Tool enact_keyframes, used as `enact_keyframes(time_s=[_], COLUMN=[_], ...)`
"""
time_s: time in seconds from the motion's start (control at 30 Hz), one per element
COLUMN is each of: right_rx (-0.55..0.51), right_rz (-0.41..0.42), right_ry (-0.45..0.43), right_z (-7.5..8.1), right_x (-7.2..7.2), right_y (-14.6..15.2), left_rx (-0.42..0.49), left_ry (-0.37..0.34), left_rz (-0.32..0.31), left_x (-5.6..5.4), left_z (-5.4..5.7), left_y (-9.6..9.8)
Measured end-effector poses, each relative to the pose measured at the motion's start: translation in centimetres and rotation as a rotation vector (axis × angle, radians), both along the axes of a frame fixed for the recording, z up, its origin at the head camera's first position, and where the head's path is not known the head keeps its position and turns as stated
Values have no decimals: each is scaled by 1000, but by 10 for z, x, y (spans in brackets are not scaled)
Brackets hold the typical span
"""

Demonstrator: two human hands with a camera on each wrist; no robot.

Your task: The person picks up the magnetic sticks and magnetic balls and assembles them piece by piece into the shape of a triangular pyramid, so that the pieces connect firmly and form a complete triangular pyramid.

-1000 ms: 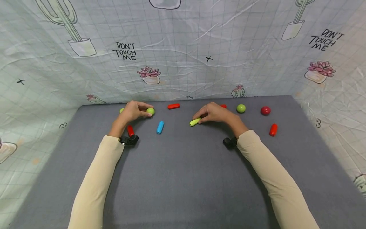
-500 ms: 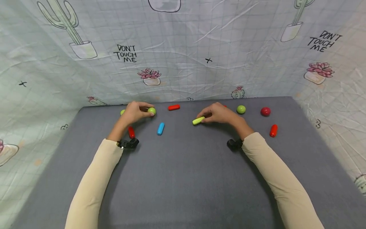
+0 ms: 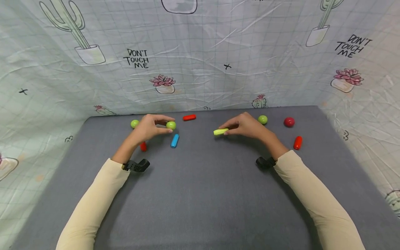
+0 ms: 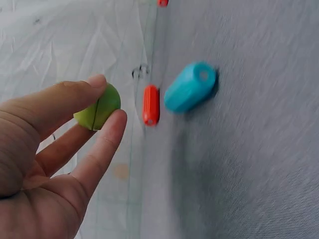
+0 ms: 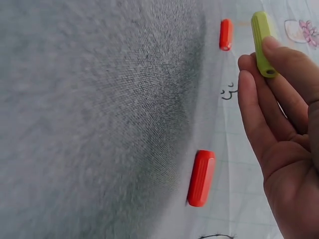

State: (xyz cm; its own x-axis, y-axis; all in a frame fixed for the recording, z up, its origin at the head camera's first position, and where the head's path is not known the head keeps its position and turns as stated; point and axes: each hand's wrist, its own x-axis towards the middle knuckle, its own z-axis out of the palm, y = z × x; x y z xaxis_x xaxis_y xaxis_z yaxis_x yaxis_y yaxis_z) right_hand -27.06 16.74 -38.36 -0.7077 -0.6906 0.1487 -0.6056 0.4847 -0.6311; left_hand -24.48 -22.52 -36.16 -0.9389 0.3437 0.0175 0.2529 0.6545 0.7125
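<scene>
My left hand pinches a green ball between thumb and forefinger, held just above the grey table. The left wrist view shows the ball clamped at my fingertips, with a blue cylinder and a red cylinder lying beyond it. My right hand grips a green cylinder by one end, its free end pointing left. In the right wrist view this cylinder sits between thumb and fingers.
Lying on the table are a second green ball, a blue cylinder, red cylinders, another green ball and a red ball. A cactus-print cloth walls in the back and sides.
Both hands have drawn slightly back toward me and to the right, carrying the green ball and the green cylinder with them. The second green ball at the left is now uncovered.
</scene>
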Motion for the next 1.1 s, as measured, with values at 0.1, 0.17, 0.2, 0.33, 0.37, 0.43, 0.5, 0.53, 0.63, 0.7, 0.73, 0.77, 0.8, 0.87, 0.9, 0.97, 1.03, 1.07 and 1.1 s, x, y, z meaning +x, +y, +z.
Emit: enact_keyframes(time_s=[0.1,0.17,0.2,0.33,0.37,0.43,0.5,0.53,0.63,0.7,0.73,0.77,0.8,0.87,0.9,0.97,1.03,1.07,1.1], right_rx=[-25,-37,-43,-46,-43,-39,-40,-42,-39,-33,-28,-24,-21,-18,-16,-11,-7,-2,1], right_rz=[-14,-19,-22,-36,-40,-48,-55,-58,-70,-78,-81,-85,-88,-93,-98,-107,-113,-115,-117], right_ry=[19,25,26,7,5,-4,-9,-13,-17,-14,-10,-7,-4,-5,-9,-15,-14,-11,-7], right_z=[3,4,5,9,10,11,11,11,11,11,10,10,10,8,8,7,6,6,6], right_x=[7,12,14,24,26,31,35,37,44,48,50,52,54,57,59,62,65,66,67], right_y=[3,5,6,9,10,12,13,14,17,19,19,20,21,22,23,24,25,25,26], left_rx=[6,22,30,52,54,57,60,60,56,51,53,57,64,77,86,99,110,116,121], left_ry=[17,27,30,42,43,45,41,36,25,23,22,22,20,18,13,6,0,-4,-6], left_rz=[-30,-47,-56,-85,-88,-92,-95,-99,-118,-136,-146,-156,-165,-179,-182,-186,-193,-196,-200], left_x=[9,14,16,24,26,30,33,34,38,40,41,42,43,44,44,45,46,47,47], left_z=[2,3,3,4,4,5,5,6,6,6,6,5,5,3,2,0,-3,-4,-5], left_y=[5,10,12,21,24,29,34,37,46,51,54,57,59,64,66,71,75,77,79])
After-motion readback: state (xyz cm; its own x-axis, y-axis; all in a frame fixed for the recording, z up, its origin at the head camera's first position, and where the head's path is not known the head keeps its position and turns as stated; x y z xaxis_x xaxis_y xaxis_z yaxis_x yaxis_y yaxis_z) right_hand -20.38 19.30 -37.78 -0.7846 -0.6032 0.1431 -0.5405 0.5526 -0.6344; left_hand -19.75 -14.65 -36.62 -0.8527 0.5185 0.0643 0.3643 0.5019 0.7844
